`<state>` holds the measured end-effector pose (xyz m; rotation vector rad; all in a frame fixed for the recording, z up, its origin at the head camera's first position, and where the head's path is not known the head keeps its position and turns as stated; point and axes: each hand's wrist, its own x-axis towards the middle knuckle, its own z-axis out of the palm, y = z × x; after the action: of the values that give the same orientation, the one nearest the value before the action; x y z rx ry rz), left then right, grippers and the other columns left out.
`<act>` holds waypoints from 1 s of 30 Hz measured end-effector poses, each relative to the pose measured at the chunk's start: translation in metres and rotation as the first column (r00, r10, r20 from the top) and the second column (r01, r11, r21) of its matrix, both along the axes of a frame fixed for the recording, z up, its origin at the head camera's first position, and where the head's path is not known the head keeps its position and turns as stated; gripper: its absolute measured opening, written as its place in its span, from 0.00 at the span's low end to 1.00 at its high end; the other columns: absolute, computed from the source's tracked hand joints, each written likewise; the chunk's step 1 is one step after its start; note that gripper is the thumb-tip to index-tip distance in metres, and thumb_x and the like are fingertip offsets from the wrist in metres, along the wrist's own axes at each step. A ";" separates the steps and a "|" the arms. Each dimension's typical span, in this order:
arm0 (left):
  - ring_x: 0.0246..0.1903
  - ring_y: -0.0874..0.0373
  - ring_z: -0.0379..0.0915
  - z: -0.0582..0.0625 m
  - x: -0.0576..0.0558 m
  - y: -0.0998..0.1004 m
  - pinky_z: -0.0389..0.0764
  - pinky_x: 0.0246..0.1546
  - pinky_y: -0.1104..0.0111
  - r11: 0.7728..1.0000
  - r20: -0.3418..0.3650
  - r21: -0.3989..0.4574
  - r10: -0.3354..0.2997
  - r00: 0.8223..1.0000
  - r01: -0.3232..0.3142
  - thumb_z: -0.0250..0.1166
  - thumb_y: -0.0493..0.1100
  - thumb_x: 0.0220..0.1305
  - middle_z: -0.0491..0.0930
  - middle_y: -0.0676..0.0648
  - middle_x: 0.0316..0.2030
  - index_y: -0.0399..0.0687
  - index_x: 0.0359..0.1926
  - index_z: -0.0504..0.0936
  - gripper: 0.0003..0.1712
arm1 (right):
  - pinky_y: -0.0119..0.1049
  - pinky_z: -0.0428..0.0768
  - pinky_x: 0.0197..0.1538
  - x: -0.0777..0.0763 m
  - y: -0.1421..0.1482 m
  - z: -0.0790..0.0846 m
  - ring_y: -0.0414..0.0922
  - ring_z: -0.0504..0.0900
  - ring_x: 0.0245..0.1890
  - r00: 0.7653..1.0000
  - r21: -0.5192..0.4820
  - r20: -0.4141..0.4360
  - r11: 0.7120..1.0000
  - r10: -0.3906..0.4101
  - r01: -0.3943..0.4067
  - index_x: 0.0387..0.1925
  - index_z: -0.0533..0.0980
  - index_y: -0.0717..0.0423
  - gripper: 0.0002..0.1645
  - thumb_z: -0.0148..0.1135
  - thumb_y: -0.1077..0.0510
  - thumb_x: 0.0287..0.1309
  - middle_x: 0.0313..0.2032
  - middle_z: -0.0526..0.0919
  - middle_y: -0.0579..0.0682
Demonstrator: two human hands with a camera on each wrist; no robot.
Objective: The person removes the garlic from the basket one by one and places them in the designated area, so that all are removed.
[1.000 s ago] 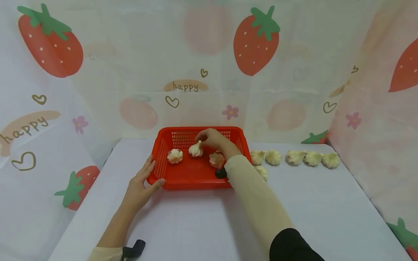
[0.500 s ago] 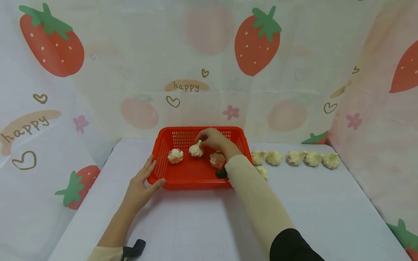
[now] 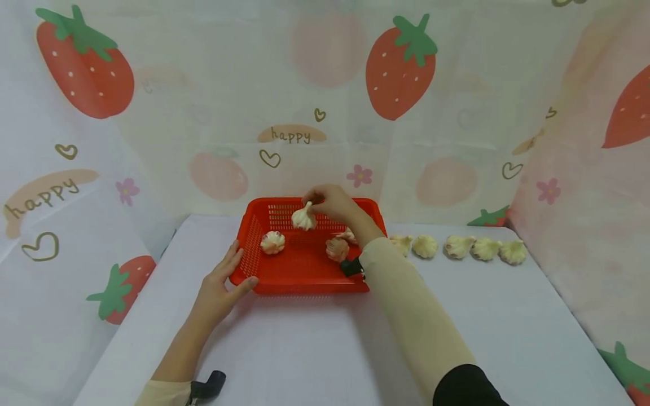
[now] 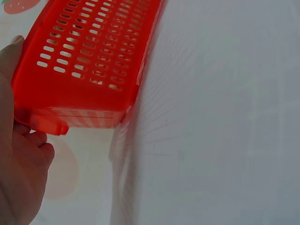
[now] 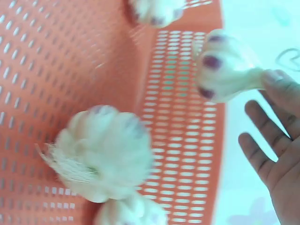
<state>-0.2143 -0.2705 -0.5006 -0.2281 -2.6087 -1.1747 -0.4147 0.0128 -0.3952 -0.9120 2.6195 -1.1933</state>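
Note:
My right hand [image 3: 332,202] pinches a garlic bulb [image 3: 303,217] by its stem, above the back part of a red plastic basket [image 3: 304,286]. The right wrist view shows this bulb with purple patches, its stem between thumb and fingers. Inside the basket sit one garlic bulb [image 3: 272,242] at the left, a browner bulb [image 3: 337,249] at the right, and another bulb [image 3: 348,235] behind it, partly covered by my arm. My left hand [image 3: 218,290] holds the basket's left front corner. In the left wrist view its fingers [image 4: 40,140] curl under the rim.
On the white table [image 3: 304,344], several pale garlic bulbs lie right of the basket, including a bulb [image 3: 425,246] near it and a bulb [image 3: 513,252] farthest right. Strawberry-printed cloth [image 3: 223,101] hangs behind and at both sides.
My right hand has risen, lifting the garlic bulb up from the basket floor. That shift uncovers part of the bulb behind the brown one. The left hand stays in place.

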 end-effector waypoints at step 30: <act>0.80 0.47 0.47 0.001 0.001 0.002 0.65 0.70 0.41 1.000 0.017 -0.004 0.007 1.000 -0.007 0.71 0.59 0.64 0.49 0.57 0.81 0.52 0.80 0.58 0.50 | 0.46 0.85 0.54 0.094 0.064 0.045 0.47 0.85 0.48 0.968 -0.274 -0.204 0.958 -0.145 0.086 0.46 0.86 0.51 0.13 0.75 0.56 0.59 0.44 0.88 0.44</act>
<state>-0.2129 -0.2689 -0.4992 -0.2106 -2.6251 -1.1743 -0.3203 0.0769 -0.3503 -1.0001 2.7655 -1.5877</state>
